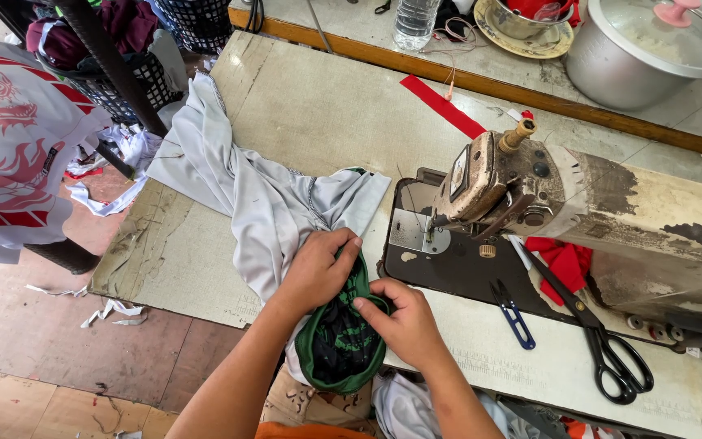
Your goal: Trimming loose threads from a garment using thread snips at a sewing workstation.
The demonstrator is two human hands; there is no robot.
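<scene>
Arms: two bare forearms enter from the lower edge; no sleeves show in view.
Left hand (316, 272): bare, with no glove, ring or bracelet to be seen.
Right hand (402, 323): bare too, with no glove, ring or watch to be seen on it.
Nails: short and plain on the fingers that show.
Wrists: both uncovered, nothing worn on either.
Clothing: tan patterned cloth and an orange strip show between the arms at the lower edge; whether these are worn cannot be told.
</scene>
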